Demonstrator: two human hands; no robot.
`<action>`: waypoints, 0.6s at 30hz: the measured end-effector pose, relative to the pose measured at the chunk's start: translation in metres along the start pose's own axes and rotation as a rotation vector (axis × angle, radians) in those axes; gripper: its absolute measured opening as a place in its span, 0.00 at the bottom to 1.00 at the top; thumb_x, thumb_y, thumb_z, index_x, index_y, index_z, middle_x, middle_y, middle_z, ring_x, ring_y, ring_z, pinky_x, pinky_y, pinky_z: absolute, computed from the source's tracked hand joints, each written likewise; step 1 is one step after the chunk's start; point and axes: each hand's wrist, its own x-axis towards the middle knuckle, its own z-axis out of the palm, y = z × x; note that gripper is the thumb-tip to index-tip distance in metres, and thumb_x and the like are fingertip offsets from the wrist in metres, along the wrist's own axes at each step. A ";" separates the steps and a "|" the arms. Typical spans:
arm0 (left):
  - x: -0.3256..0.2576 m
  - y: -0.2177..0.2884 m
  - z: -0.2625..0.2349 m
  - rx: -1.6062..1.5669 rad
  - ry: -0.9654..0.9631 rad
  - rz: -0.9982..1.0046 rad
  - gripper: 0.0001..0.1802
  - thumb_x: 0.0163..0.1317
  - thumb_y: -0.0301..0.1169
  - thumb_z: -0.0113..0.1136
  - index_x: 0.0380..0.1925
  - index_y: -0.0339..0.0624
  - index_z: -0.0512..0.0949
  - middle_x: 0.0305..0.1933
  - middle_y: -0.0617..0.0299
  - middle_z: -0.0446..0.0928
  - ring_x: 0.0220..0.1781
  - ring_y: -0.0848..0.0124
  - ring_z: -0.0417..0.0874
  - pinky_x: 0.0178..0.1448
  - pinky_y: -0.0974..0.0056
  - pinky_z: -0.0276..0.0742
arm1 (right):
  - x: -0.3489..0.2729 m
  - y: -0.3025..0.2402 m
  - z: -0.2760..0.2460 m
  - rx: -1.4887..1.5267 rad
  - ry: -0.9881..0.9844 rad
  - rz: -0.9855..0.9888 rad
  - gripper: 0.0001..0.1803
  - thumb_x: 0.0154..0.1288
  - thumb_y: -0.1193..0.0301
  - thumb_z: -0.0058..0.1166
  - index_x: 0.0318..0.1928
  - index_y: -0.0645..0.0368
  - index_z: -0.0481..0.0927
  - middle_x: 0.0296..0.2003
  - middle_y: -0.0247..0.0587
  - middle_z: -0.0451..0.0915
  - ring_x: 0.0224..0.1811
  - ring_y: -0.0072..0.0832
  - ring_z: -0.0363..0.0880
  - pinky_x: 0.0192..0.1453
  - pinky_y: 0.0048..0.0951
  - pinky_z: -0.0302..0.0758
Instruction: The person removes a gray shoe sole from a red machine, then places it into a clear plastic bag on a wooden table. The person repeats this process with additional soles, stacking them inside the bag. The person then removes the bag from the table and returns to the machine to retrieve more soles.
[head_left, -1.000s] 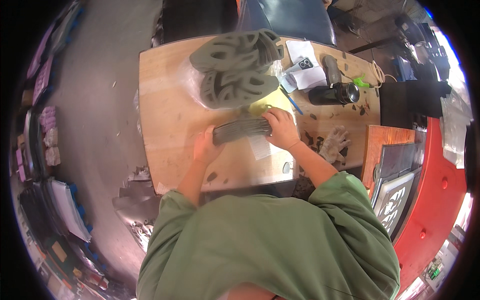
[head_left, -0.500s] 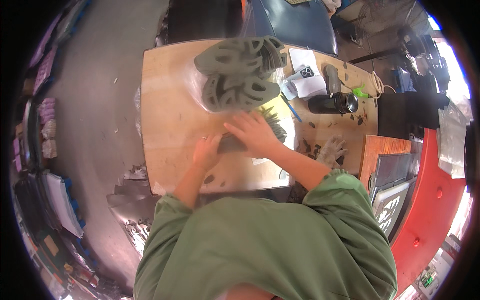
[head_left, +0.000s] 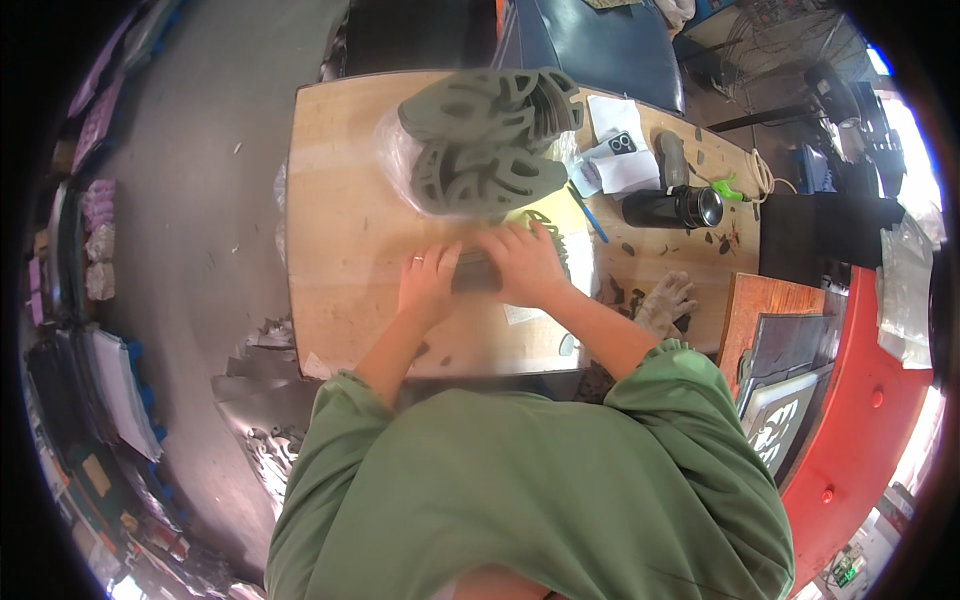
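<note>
My left hand [head_left: 428,284] and my right hand [head_left: 527,266] are close together over the near middle of the table. Between them is a flat dark grey piece [head_left: 475,274], blurred, perhaps a small stack of sheets. My left fingers grip its left end, and my right hand holds its right end. Just beyond my hands lies a pile of grey cut-out pieces [head_left: 485,180] with curved openings, partly on clear plastic [head_left: 396,168]. Near my right fingers, more dark cut pieces [head_left: 550,235] lie on a yellow and white sheet [head_left: 578,262].
On the right of the wooden table [head_left: 340,240] are a phone [head_left: 622,144] on papers, a black flask [head_left: 672,208], a blue pen [head_left: 590,215], a green clip [head_left: 726,188] and a work glove [head_left: 667,302]. Dark scraps lie around them. A dark blue seat [head_left: 600,50] stands beyond.
My right hand has drawn back from across the top of the dark piece to its right end. My left hand has moved slightly away from me and to the right. The pile stays put.
</note>
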 end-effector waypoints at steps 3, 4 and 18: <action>0.000 0.000 0.001 -0.009 -0.036 -0.058 0.47 0.44 0.30 0.70 0.68 0.49 0.62 0.62 0.52 0.69 0.59 0.51 0.73 0.65 0.47 0.65 | 0.005 0.002 -0.002 0.191 -0.163 0.089 0.53 0.37 0.52 0.75 0.67 0.48 0.66 0.59 0.40 0.74 0.64 0.37 0.70 0.68 0.56 0.59; -0.001 -0.002 0.001 -0.002 -0.068 -0.071 0.44 0.49 0.28 0.66 0.69 0.51 0.62 0.63 0.52 0.68 0.60 0.51 0.73 0.66 0.48 0.65 | 0.006 0.002 -0.005 0.152 -0.107 0.040 0.53 0.37 0.53 0.75 0.68 0.48 0.66 0.58 0.40 0.74 0.63 0.36 0.71 0.68 0.56 0.59; -0.003 -0.008 0.010 -0.104 -0.064 -0.095 0.37 0.46 0.29 0.71 0.59 0.46 0.68 0.52 0.50 0.75 0.45 0.47 0.78 0.49 0.49 0.76 | -0.006 0.021 -0.020 -0.206 0.112 -0.099 0.45 0.44 0.65 0.69 0.67 0.51 0.68 0.54 0.40 0.74 0.61 0.38 0.70 0.64 0.50 0.64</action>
